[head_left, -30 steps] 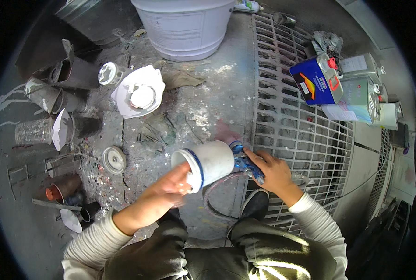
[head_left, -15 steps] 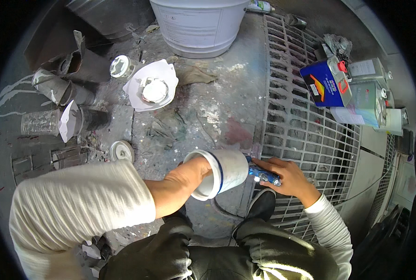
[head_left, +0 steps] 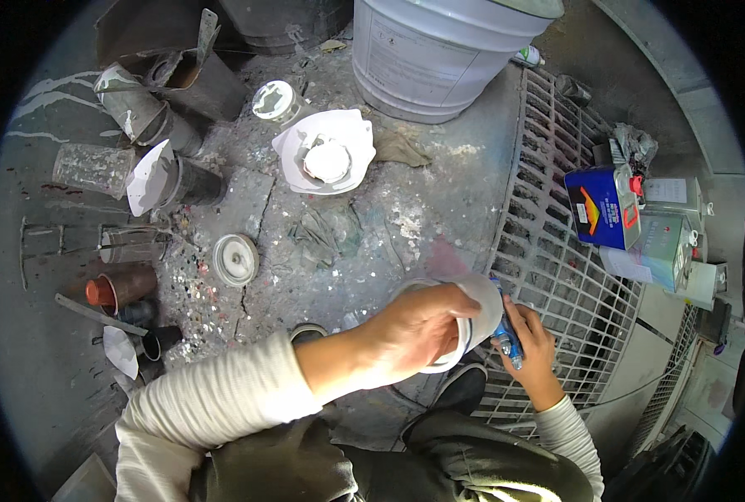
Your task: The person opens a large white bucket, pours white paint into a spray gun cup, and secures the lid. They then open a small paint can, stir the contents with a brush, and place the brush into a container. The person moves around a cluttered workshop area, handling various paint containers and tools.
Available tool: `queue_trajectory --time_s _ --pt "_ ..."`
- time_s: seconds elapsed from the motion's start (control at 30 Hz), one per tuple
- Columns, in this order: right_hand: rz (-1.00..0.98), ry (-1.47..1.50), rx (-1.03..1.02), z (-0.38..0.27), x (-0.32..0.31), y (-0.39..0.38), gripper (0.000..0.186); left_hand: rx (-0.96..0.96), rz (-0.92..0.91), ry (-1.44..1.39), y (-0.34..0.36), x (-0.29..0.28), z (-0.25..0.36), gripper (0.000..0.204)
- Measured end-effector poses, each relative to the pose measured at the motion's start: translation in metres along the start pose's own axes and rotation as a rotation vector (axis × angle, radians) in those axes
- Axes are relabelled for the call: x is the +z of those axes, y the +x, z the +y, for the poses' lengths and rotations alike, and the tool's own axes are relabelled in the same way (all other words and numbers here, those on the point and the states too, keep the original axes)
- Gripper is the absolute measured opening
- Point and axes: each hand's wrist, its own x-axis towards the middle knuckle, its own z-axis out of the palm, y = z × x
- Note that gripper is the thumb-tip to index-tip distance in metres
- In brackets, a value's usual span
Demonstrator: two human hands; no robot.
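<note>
Over the right side of my lap, a white plastic cup with a dark blue band near its rim lies tipped on its side, its mouth toward me. My left hand reaches across and is closed around the cup at its rim. Against the cup's base sits a blue metal spray gun, partly covered. The fingers of my right hand are wrapped round the gun. What is inside the cup cannot be made out.
A white bowl-like paper filter with white stuff inside stands ahead, beside a round white lid. Stained buckets line the left. A large white drum is at the back; metal grating and solvent cans lie right.
My left hand has come out of the cup's mouth and now grips its rim. Cup and gun sit farther right in view, and the whole view has shifted.
</note>
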Motion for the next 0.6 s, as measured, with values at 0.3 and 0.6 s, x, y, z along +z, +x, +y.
queue_trajectory --time_s 0.3,0.6 --pt "0.006 -0.111 0.048 -0.007 0.006 0.003 0.077 0.095 -0.066 -0.034 -0.054 -0.011 0.028 0.078" --pt "-0.124 0.157 -0.025 0.003 -0.006 0.033 0.071 0.054 -0.394 1.831 -0.038 -0.017 0.038 0.066"
